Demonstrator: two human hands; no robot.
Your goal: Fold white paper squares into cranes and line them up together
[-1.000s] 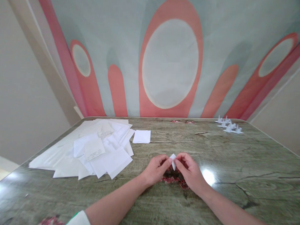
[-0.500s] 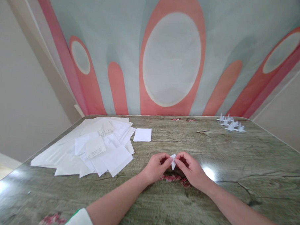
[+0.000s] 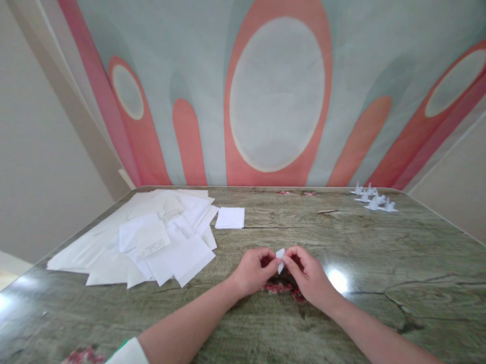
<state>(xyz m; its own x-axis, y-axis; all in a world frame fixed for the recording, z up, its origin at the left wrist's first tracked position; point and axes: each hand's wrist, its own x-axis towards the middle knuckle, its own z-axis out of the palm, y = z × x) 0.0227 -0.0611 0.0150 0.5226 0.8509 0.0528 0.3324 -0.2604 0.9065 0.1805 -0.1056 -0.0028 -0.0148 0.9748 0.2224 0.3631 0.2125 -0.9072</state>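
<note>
Between my two hands, just above the table, is a small folded piece of white paper [image 3: 280, 254], narrow and pointed. My left hand [image 3: 256, 269] pinches its left side between thumb and fingers. From the right, my right hand [image 3: 306, 273] grips the other edge, with the thumb tip at the paper's middle. Fingertips cover part of the folds. At the table's far right corner stand several small folded white paper figures [image 3: 374, 200] with upright points.
A spread of white paper sheets [image 3: 103, 251] covers the table's left side. Beside it lies a small stack of square white paper [image 3: 230, 218]. The wood-patterned table [image 3: 385, 252] meets a patterned backdrop [image 3: 277, 92] at its far edge.
Both hands keep their pinch on the folded paper in almost the same place. The paper's lower part shows slightly differently between the fingertips. The whole view has shifted very slightly.
</note>
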